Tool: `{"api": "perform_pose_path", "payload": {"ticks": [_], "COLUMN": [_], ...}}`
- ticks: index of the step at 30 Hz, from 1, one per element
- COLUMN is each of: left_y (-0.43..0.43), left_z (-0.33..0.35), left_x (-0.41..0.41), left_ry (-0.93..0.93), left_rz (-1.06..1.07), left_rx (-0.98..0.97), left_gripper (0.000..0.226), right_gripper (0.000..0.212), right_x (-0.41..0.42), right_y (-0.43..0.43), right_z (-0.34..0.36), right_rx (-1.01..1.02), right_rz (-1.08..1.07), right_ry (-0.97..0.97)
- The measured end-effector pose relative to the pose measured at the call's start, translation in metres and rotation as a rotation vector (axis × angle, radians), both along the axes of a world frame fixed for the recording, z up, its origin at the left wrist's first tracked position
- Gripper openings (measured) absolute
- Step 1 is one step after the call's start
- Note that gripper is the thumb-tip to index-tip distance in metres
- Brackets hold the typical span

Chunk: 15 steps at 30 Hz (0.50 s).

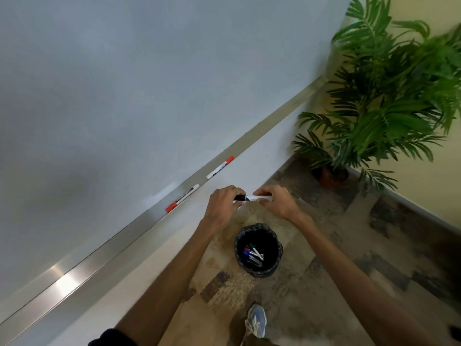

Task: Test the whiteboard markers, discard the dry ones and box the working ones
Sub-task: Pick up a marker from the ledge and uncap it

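Item in hand: one black-capped marker [252, 198], white barrel, held level between both hands above the bin. Left grip [222, 205]: fingers curled round the black cap end. Right grip [277, 203]: fingers pinching the barrel. Whether the cap is coming off or going on cannot be told. Directly below: black-lined bin [262, 272] on the floor, holding several discarded markers [253, 253] with blue, red and green caps. Judged: a share of the discarding is already done. On the metal tray [99, 258] of the whiteboard [124, 83]: near red-capped marker [183, 198] and far red-capped marker [220, 167], lying apart, judged still to be tested. No box for the working ones is in view, so boxing cannot be assessed. Also present: potted palm [386, 101] in the corner and one shoe [257, 319].
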<state>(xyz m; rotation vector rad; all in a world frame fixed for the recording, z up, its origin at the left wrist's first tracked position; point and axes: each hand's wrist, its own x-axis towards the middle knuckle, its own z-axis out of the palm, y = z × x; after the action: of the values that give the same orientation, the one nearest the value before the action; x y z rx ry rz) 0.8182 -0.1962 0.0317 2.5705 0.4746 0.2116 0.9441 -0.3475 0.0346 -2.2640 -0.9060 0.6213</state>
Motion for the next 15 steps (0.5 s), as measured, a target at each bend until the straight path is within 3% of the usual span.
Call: {"api": "perform_pose_path", "payload": {"ticks": [7, 12, 15], "left_y": [-0.032, -0.039, -0.038], "left_z": [-0.053, -0.087, -0.096], "left_x": [0.054, 0.068, 0.068], "left_ry": [0.071, 0.159, 0.197], "left_rz": [-0.003, 0.012, 0.000], "left_rx": [0.050, 0.006, -0.016], "left_gripper": [0.021, 0.025, 0.033], "right_gripper": [0.028, 0.051, 0.048], "right_x": [0.031, 0.049, 0.065], "right_y": [-0.029, -0.032, -0.032], "right_z": [-0.051, -0.083, -0.095], "right_rx": [-0.075, -0.152, -0.190], "right_rz": [-0.116, -0.163, -0.262], "right_ry": [0.060, 0.099, 0.129]}}
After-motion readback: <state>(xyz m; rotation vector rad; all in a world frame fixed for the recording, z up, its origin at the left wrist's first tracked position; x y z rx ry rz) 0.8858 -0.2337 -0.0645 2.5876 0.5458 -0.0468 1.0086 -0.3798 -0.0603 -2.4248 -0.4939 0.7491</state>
